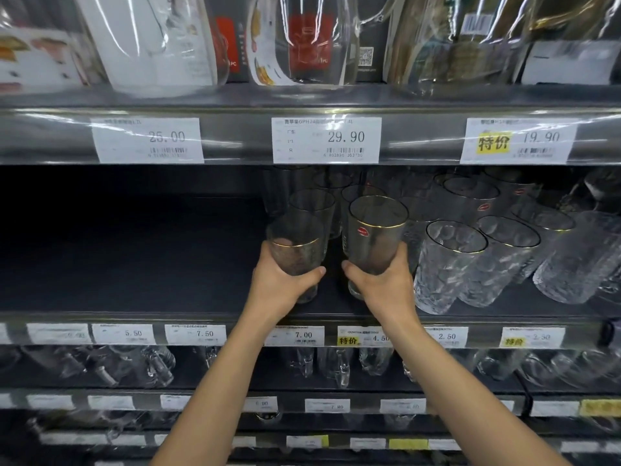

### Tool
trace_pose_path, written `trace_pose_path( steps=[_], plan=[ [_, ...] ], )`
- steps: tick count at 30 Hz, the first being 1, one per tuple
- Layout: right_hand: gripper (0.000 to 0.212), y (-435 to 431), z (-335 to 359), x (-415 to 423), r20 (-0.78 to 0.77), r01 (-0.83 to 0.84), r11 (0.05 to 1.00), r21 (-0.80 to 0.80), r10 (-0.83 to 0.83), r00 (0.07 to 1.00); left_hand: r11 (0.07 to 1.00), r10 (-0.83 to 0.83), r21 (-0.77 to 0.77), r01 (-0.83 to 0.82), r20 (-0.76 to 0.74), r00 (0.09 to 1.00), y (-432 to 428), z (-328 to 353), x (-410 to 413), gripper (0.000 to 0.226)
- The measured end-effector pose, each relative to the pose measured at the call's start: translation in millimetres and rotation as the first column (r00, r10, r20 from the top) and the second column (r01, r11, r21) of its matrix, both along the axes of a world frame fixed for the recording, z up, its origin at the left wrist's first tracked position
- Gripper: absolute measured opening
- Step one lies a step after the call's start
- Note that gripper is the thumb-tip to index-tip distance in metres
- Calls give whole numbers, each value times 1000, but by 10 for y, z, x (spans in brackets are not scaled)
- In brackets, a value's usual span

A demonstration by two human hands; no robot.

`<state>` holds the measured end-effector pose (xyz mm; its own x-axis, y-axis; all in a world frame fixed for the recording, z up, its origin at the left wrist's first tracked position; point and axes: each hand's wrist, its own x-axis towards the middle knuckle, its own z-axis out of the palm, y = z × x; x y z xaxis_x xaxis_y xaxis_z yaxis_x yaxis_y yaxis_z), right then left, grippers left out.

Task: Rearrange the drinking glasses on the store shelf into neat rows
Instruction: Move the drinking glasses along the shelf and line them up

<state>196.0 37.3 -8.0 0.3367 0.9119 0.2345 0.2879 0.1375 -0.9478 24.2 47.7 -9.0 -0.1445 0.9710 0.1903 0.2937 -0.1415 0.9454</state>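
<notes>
On the dark middle shelf (134,297) my left hand (279,284) grips a smoky gold-rimmed glass (295,247) near its base. My right hand (386,280) grips a second gold-rimmed glass (374,233) with a red sticker, just to the right. Both glasses stand close to the shelf's front edge, a narrow gap between them. More smoky gold-rimmed glasses (312,203) stand in a line behind them. Textured clear glasses (450,264) with gold rims fill the shelf to the right, close to my right hand.
The shelf's left half is dark and bare. Price tags (302,335) run along its front rail. Glass pitchers (161,45) stand on the shelf above, with the upper rail (326,139) low overhead. Handled mugs (158,364) fill the shelf below.
</notes>
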Motion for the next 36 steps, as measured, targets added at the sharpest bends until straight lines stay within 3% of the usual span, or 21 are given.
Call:
trace_pose_path(
  steps=[8,16,25,31,36],
  plan=[
    [53,-125,109,-386,-128,-206,971,120,220,967,986,141,79,-145,57,988,-244,266,-488,70],
    [60,-231,123,-1223,-96,-406,904,132,420,903,948,308,78,-308,4,951,-697,399,-1348,72],
    [61,-472,111,-2829,-18,-632,764,130,640,768,863,498,88,-498,19,867,-1258,377,-2798,71],
    [62,-588,151,-3978,27,-693,713,107,695,719,841,537,68,-536,-2,843,-1389,351,-3987,78],
    [63,-516,165,-4608,41,-640,763,91,639,768,870,491,60,-490,0,871,-1256,369,-4696,74]
  ],
)
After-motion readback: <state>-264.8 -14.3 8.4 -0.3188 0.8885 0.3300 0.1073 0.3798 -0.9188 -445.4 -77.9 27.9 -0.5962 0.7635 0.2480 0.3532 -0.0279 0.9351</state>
